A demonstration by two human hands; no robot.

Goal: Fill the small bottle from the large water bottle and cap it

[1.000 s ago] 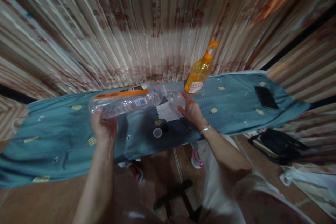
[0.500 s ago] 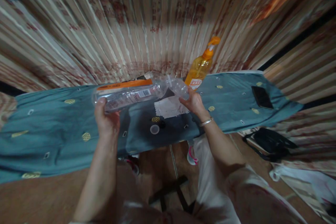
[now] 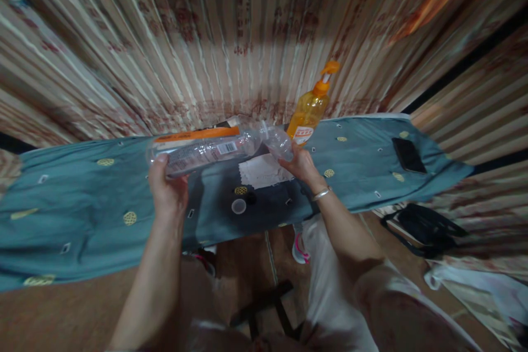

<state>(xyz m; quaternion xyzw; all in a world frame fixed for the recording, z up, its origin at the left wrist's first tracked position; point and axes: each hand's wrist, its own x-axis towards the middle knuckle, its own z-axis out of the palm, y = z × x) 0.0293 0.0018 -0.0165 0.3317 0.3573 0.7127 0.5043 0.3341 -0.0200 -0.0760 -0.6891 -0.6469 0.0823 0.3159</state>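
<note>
A large clear plastic bottle (image 3: 193,155) with an orange-edged label lies nearly level in the air above the cloth, its neck toward the right. My left hand (image 3: 167,184) is closed around its base end, thumb on top. In my right hand (image 3: 303,165) is a small clear plastic bottle (image 3: 280,142), gripped at its lower right end. The two necks meet or overlap; whether they touch I cannot tell. Just behind my right hand stands an orange pump bottle (image 3: 307,113), part full of yellow-orange liquid. Below the bottles are a white paper piece (image 3: 264,172) and a round whitish cap (image 3: 238,207).
A teal patterned cloth (image 3: 94,192) covers the long narrow table. Toward its right end lies a black phone (image 3: 408,155). Pleated curtains (image 3: 198,38) hang close behind. On the floor at right rests a black bag (image 3: 424,228).
Both hands keep the same grips, and the bottles stay neck to neck. The view has shifted slightly, so the table things appear a little farther left.
</note>
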